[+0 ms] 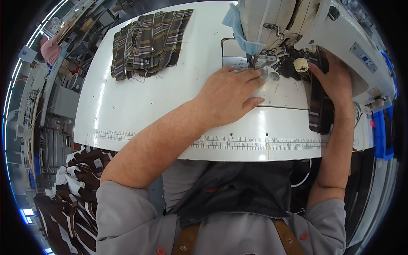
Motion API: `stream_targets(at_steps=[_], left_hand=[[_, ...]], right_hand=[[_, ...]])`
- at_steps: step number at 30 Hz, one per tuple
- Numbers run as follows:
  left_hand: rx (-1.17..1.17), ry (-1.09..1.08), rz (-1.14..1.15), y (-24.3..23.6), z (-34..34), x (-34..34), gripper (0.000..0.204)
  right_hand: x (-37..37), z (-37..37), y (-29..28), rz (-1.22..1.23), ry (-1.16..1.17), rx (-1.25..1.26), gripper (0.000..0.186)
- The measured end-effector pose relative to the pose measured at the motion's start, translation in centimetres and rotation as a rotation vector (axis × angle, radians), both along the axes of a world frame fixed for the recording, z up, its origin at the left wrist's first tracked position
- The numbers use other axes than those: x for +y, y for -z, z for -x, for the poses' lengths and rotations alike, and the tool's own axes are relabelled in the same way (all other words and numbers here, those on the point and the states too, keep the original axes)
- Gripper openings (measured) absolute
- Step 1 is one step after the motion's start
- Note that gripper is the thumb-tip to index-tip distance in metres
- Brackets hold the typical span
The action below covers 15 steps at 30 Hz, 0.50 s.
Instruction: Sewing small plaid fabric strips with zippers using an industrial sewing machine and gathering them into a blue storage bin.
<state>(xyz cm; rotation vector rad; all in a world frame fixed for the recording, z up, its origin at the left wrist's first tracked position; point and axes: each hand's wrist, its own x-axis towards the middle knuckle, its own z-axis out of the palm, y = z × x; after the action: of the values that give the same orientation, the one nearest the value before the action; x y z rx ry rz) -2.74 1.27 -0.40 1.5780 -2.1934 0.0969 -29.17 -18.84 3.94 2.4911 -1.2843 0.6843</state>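
Observation:
My left hand (225, 94) lies at the needle and presser foot (255, 61) of a white sewing machine (352, 51), fingers stretched out and apart, fingertips at a small clear guard (263, 73). My right hand (333, 80) is beside the cream knob (301, 65), thumb close to it; its other fingers are partly hidden behind the machine head. A dark plaid fabric strip (318, 119) runs under and beside that hand. A light blue cloth (243, 32) hangs on the machine.
Stacked plaid pieces with zippers (148, 42) sit at the table's back left. A printed ruler runs along the front edge. Brown and white fabrics (72, 191) pile at lower left; a blue bin (384, 136) is at right. A person in pink (49, 51) is in the left background.

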Motion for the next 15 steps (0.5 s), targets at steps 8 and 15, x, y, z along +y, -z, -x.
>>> stream_targets(at_steps=[8,15], left_hand=[[0.020,-0.011,0.043,-0.2,-0.5,0.7,0.038],[0.098,-0.036,0.108,-0.5,-1.2,0.2,0.035]], right_hand=[[-2.0,1.3,0.0,0.026,0.116,0.002,0.059],[-3.2,3.2,0.9,-0.271,-0.265,-0.453,0.028]])
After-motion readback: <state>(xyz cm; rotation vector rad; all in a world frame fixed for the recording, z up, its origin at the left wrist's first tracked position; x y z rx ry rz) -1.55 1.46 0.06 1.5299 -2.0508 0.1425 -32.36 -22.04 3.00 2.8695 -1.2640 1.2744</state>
